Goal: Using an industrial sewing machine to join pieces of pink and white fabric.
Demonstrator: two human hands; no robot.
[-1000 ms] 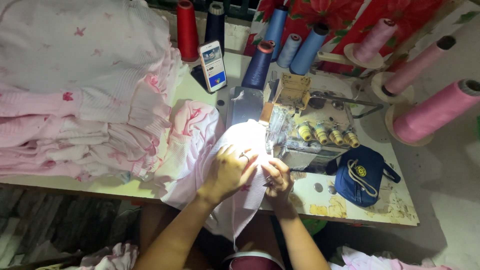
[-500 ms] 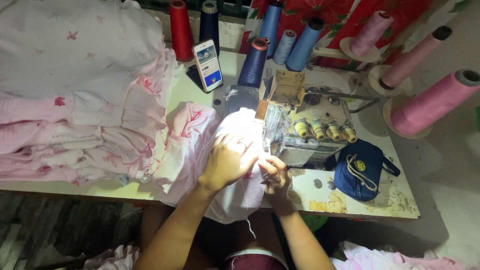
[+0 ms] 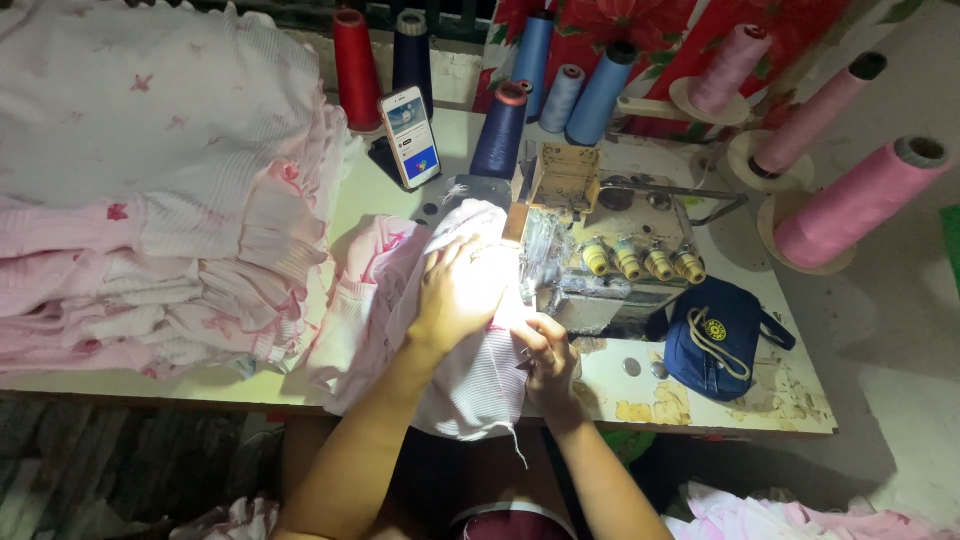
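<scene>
Head view: both hands' fingers press pink fabric (image 3: 470, 370), lengthwise toward sewing machine (image 3: 600, 270).

Machine lamp (image 3: 515, 262) is blazing onto my left hand (image 3: 458, 292) and pink cloth (image 3: 470, 360), washing both out to near white. Glare is eating all detail there. Rest of table (image 3: 700, 400) is sitting in dim, warm light. Floor below table edge is sinking into deep shadow. My forearms are going dark toward bottom. Corners are looking soft and grainy; centre is staying sharp.
</scene>
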